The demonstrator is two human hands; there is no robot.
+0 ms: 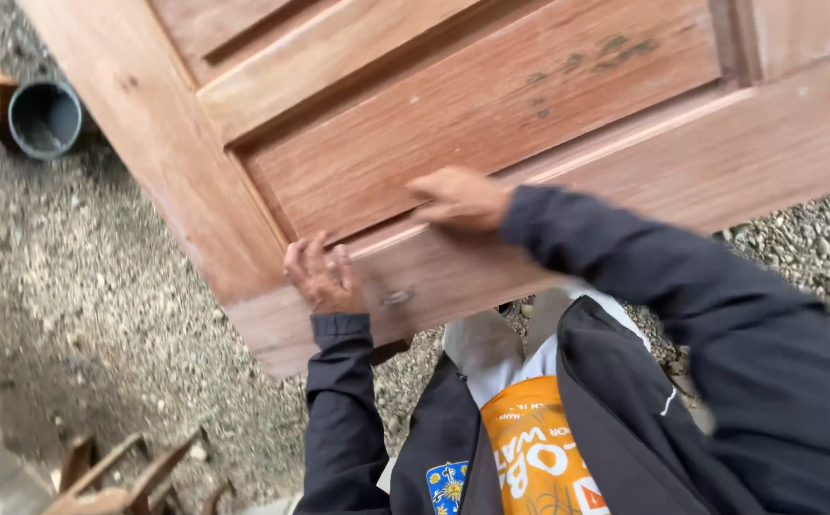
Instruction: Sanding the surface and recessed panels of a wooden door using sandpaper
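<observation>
Wood everywhere up close: a panelled wooden door (pixel 491 105) in reddish brown, tilted across the view, lower corner hanging over the gravel ground (pixel 81 315) and close to the chest of a dark jacket (pixel 615 401).

Left hand (pixel 319 275) set against the door's bottom rail near that corner, fingers loosely curled and spread a little, touching the wood, nothing pinched. Right hand (pixel 458 200) further along, on the ledge where 1 raised panel meets the rail; blurred, apparently palm-down and pressed flat. Cannot tell whether anything thin sits under it.

Judged from the blur and the bracing: probably rubbing or smoothing along the ledge with the right, steadying with the left. Not certain.

For a further stroke: firm bracing at the corner, even pressure along the groove, care for fingertips at the sharp moulding edge, and no slipping of the tilted door on loose stones.

Off to the side: 1 grey pipe (pixel 45 118) lying open-ended on the gravel, and some wooden scraps (pixel 119 477) at the lower edge.
</observation>
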